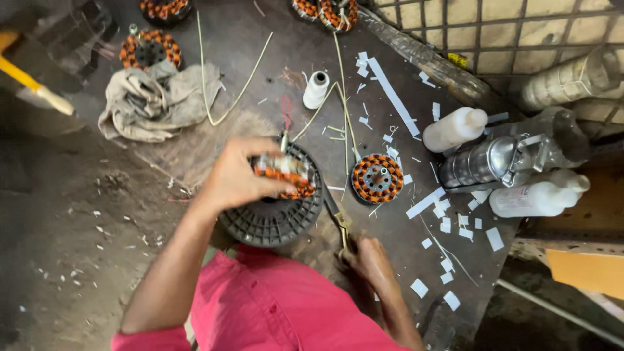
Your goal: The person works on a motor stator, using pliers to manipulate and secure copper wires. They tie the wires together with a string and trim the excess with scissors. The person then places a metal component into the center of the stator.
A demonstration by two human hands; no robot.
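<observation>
L hand (237, 177) is gripping the copper-wound stator (284, 175) at frame centre, sitting on the black ribbed housing (273, 218). R hand (370, 260), lower centre-right, is closing on a thin tool (339, 224) whose long axis is pointing up-left toward the stator.

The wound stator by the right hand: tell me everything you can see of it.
The stator is a round disc lying flat on the dark worktable, ringed with copper-orange wire coils around a grey metal hub with a short shaft stub at its centre. White paper strips lie scattered around it. It sits just right of the black ribbed spool; whether they touch is unclear. No hand touches it: the right hand rests nearer the person, gripping a yellowish tool.
</observation>
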